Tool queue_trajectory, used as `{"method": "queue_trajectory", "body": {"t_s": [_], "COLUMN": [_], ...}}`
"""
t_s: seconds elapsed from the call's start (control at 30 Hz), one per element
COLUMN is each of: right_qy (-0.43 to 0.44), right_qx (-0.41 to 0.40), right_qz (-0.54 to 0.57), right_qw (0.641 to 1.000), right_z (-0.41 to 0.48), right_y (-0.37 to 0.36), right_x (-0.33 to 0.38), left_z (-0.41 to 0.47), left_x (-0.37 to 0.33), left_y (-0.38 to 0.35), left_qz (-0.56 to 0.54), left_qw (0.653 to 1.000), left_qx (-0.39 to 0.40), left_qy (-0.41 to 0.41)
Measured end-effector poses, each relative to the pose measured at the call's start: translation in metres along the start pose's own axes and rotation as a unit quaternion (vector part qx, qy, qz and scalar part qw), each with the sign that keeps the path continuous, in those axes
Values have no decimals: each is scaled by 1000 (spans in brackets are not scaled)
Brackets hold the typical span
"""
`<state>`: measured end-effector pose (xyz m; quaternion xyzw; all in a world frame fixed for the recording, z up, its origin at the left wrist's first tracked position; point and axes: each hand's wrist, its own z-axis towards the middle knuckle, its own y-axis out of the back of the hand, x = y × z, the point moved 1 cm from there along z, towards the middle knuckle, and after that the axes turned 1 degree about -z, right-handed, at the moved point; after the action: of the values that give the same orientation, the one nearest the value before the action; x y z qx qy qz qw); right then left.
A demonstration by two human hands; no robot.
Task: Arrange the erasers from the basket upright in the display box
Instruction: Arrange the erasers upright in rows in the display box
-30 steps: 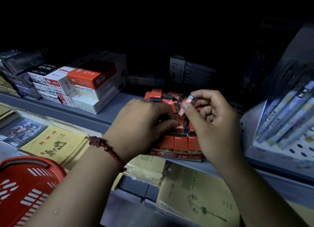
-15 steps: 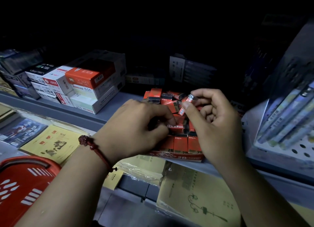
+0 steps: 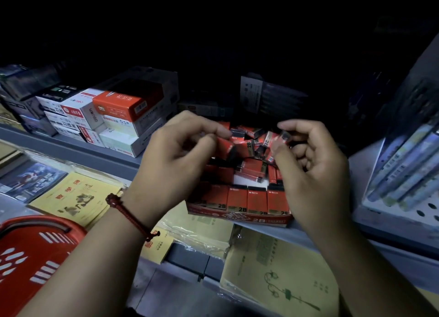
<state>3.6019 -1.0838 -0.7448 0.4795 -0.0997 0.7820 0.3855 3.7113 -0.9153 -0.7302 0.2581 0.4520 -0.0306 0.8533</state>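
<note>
A red 2B display box (image 3: 240, 218) sits at the shelf's front edge. A row of red-and-black erasers (image 3: 256, 199) stands upright along its front, and several more lie jumbled (image 3: 251, 136) at the back. My left hand (image 3: 175, 155) hovers over the box's left side and pinches one red-and-black eraser (image 3: 225, 148) between thumb and fingers. My right hand (image 3: 311, 164) is over the right side, holding a wrapped eraser (image 3: 276, 143) between thumb and forefinger. The red basket (image 3: 31, 252) is at the lower left; its contents are hidden.
Stacked white and orange stationery boxes (image 3: 111, 117) stand left of the display box on the grey shelf (image 3: 78, 148). Yellow notebooks (image 3: 73, 198) lie on the lower shelf, another (image 3: 280, 274) in front. A perforated rack of blue pen packs (image 3: 408, 171) stands at the right.
My left hand has lifted out of the box with an eraser pinched in it. My right hand shifted slightly right, still holding its eraser.
</note>
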Motion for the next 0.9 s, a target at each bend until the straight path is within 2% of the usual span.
{"method": "queue_trajectory", "body": {"t_s": [0.13, 0.23, 0.3, 0.47, 0.57, 0.77, 0.9], "right_qy": [9, 26, 43, 85, 111, 84, 47], "right_qx": [17, 22, 43, 162, 177, 230, 238], "right_qz": [19, -32, -78, -160, -224, -333, -338], "right_qw": [1000, 999, 995, 970, 952, 910, 909], "right_z": [0, 1, 2, 5, 10, 13, 16], "right_y": [2, 1, 1, 2, 4, -2, -8], "right_x": [1, 0, 2, 11, 18, 19, 23], "left_z": [-2, -4, -5, -7, -8, -8, -7], "left_x": [7, 9, 10, 16, 12, 8, 6], "left_y": [4, 6, 8, 13, 10, -1, -2], "left_qz": [-78, -157, -167, -141, -128, -28, 4], "left_qw": [996, 986, 983, 986, 988, 998, 998], "left_qx": [-5, -5, -4, 2, 6, 32, 52], "left_qy": [34, 60, 79, 83, 84, 53, 47]}}
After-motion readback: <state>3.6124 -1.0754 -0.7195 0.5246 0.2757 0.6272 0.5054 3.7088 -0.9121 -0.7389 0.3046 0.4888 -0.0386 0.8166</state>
